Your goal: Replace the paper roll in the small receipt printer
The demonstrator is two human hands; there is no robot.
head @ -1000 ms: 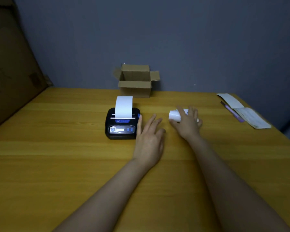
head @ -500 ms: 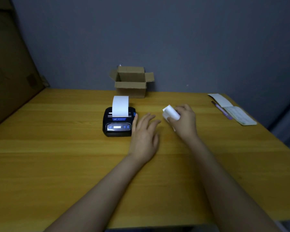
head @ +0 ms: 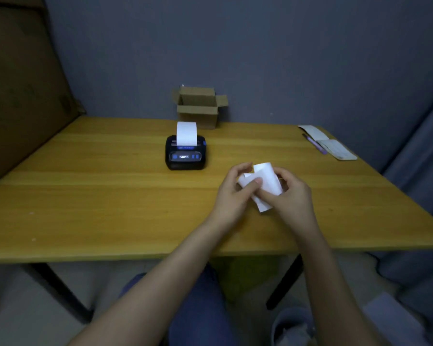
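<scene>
Both hands together over the near-right part of the table (head: 90,201), clamped on one item: new paper roll (head: 266,182), white, with a loose tail hanging toward the body. Left hand (head: 233,196) closed on the roll's left end, thumb laid across the front; right hand (head: 294,196) closed on the right side, fingers curled behind. Roll's long axis tilted, running roughly from upper right to lower left between the palms; exact winding direction too blurred to tell. Receipt printer (head: 185,153) ahead and to the left of the hands, well apart, lid seemingly shut, with a strip of old paper (head: 186,133) standing upright from its slot. Left hand nearer the printer, so likely the one to open the cover. Farther out: open cardboard box (head: 198,106) beyond the printer; notepad (head: 335,149) and pen (head: 314,143) far right.
</scene>
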